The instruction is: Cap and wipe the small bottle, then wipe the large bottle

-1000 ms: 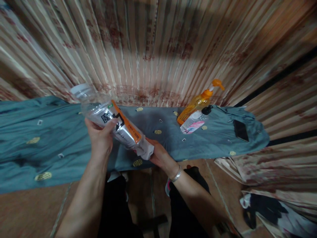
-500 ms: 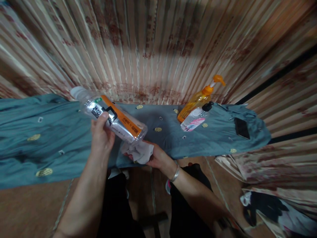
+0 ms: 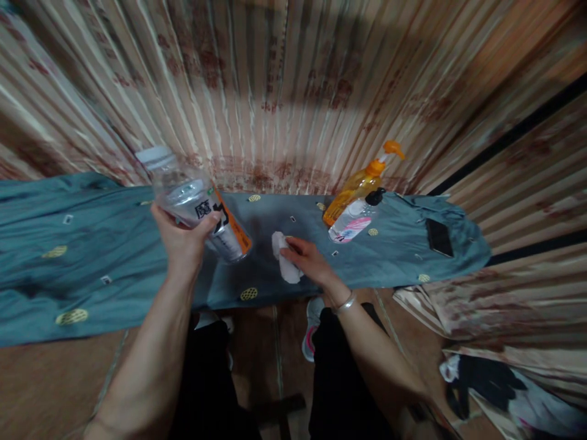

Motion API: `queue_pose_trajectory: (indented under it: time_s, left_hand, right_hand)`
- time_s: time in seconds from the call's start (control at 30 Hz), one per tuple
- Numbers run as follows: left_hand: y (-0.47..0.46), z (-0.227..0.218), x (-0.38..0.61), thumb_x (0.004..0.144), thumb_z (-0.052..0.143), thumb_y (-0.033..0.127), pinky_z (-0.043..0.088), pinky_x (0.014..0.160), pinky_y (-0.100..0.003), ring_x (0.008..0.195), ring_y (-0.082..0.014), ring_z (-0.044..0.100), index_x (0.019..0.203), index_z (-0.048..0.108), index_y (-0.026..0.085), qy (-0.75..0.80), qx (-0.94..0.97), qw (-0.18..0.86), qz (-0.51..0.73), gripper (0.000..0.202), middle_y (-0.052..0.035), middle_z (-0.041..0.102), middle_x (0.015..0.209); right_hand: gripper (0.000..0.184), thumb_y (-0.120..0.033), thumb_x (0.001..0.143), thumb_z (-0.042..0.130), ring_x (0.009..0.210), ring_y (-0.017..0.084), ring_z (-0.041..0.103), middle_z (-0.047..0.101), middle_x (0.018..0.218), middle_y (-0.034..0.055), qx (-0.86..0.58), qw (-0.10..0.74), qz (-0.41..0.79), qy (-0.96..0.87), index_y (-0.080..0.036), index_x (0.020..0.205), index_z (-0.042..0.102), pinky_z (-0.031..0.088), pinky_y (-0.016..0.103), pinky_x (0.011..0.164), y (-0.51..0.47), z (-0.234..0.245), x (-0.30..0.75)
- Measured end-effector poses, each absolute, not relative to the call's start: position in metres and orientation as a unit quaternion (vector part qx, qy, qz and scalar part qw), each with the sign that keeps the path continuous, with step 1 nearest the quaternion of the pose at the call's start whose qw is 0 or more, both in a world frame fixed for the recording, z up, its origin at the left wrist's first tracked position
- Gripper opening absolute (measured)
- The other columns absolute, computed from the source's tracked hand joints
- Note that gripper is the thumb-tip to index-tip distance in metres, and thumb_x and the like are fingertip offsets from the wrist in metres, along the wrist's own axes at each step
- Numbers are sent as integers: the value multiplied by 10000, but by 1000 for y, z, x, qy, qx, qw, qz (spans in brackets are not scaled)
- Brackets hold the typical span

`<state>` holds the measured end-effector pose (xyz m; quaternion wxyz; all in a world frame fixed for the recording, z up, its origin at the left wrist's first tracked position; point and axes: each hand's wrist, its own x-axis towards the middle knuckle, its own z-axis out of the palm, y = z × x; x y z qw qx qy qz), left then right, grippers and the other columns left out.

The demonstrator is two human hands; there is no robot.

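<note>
My left hand (image 3: 183, 238) is wrapped round a large clear plastic bottle (image 3: 183, 198) with a white cap and a silver and orange label. The bottle is tilted, its cap toward the upper left and its base toward the lower right. To the right of the bottle's base, my right hand (image 3: 309, 260) pinches a crumpled white tissue (image 3: 287, 266). The tissue is apart from the bottle, over the teal patterned cloth (image 3: 284, 208).
An orange pump bottle (image 3: 351, 195) stands behind a smaller clear bottle with a black cap (image 3: 351, 225). A dark phone (image 3: 439, 237) lies on the cloth's right end. Pleated curtain (image 3: 257, 91) hangs behind. A bag (image 3: 490, 379) lies at the lower right.
My right hand has drawn the tissue away from the bottle's base, up and to the right. The bottle has turned in my left hand, and its label shows a different part.
</note>
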<state>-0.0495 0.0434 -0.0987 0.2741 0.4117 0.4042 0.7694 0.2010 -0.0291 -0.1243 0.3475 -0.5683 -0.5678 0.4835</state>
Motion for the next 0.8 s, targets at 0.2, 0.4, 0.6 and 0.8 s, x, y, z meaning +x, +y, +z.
queue_pose_trajectory:
  time_s: [0.2,0.4,0.6,0.8]
  left_hand:
    - [37,-106,-44,513,974,244,407,1242,-566,1363,-324,578,1252,484,243,449,526,211,691,887,-98,585,1391]
    - [33,-115,-40,523,990,327,365,1278,-534,1433,-359,525,1368,468,240,490,556,208,638,997,-107,564,1469]
    - [25,-115,-38,472,1003,324,313,1307,-531,1487,-375,480,1423,449,261,487,546,238,639,1103,-128,528,1534]
    - [13,-119,-39,450,1015,290,321,1307,-563,1487,-382,502,1466,408,259,501,540,257,625,1184,-163,521,1555]
  right_hand:
    - [421,-118,916,634,1313,322,648,719,1345,195,-648,290,311,-632,-151,1335,664,419,543,1203,-27,-134,226]
    - [464,-222,953,669,1330,317,645,703,1377,197,-652,261,234,-673,-174,1411,620,454,513,1187,-33,-137,226]
    - [343,-195,1036,443,1022,295,743,786,1088,200,-673,271,190,-661,-130,1245,707,538,447,1002,-26,-126,243]
    - [242,-263,1023,533,726,210,698,743,760,50,-659,302,193,-661,-222,941,757,509,310,779,-26,-106,244]
